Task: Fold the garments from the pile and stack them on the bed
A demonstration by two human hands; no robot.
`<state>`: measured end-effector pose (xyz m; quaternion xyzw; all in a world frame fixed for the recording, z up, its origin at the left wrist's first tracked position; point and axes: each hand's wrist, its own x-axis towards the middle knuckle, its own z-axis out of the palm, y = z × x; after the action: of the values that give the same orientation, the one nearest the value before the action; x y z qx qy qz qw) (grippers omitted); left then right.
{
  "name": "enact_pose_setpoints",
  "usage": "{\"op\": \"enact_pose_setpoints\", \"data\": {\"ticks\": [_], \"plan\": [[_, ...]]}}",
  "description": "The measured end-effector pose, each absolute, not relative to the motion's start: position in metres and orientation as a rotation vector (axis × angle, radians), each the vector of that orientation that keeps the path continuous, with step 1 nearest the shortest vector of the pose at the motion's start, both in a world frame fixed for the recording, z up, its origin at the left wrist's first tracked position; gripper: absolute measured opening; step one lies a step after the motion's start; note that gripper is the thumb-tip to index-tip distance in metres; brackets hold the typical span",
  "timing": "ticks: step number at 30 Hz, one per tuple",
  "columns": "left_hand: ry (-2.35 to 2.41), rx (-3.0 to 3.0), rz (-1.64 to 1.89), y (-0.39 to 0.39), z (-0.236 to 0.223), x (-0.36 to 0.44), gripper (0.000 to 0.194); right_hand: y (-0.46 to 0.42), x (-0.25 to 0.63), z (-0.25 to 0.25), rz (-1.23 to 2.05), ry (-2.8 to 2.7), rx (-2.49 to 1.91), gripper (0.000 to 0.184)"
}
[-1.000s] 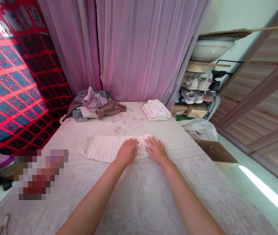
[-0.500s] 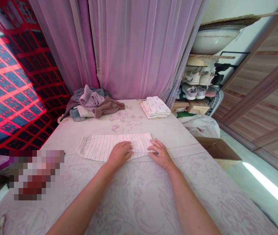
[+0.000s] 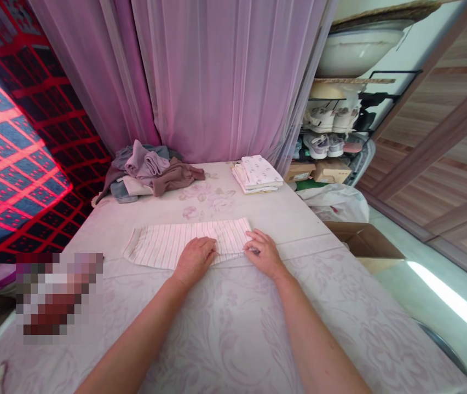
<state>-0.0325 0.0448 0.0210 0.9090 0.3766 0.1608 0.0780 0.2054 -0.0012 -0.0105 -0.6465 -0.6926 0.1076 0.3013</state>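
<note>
A folded pair of striped pants (image 3: 163, 243), white with thin pink lines, lies flat across the bed in front of me. My left hand (image 3: 196, 257) rests palm down on its near side, fingers stretched over the cloth. At the pants' right end, my right hand (image 3: 265, 254) has its thumb and fingertips drawn together at the edge of the fabric. The bit of cloth between them is mostly hidden by the fingers.
Rumpled clothes (image 3: 146, 169) are heaped at the back left, and a stack of folded cloths (image 3: 258, 174) lies back right. Purple curtains (image 3: 233, 82) hang behind. Beyond the bed's right edge are an open cardboard box (image 3: 360, 241) and a shoe rack (image 3: 335, 131).
The view has shifted slightly, so everything sits a little higher and further left. My right fingertips have drawn back towards the pants' right edge; my left hand still lies on the cloth.
</note>
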Motion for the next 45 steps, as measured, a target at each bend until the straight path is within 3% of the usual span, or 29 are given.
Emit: {"op": "enact_pose_setpoints", "data": {"ticks": [6, 13, 22, 35, 45], "plan": [[1.143, 2.688, 0.520, 0.046, 0.021, -0.032, 0.014, -0.004, 0.205, -0.011, 0.260, -1.845, -1.700, 0.017], [1.302, 2.677, 0.380, 0.059, 0.013, -0.003, 0.046, 0.014, 0.182, 0.013, 0.088, -1.920, -1.773, 0.040], [1.375, 2.708, 0.283, 0.061, -0.005, 0.002, 0.055, 0.041, 0.167, 0.011, 0.336, -2.178, -2.071, 0.057], [1.403, 2.676, 0.278, 0.059, -0.002, 0.002, 0.056, 0.055, 0.199, 0.007, 0.442, -1.965, -2.268, 0.057], [1.409, 2.708, 0.352, 0.058, -0.003, 0.003, 0.055, 0.071, 0.226, 0.029, 0.294, -2.013, -2.141, 0.049]]}}
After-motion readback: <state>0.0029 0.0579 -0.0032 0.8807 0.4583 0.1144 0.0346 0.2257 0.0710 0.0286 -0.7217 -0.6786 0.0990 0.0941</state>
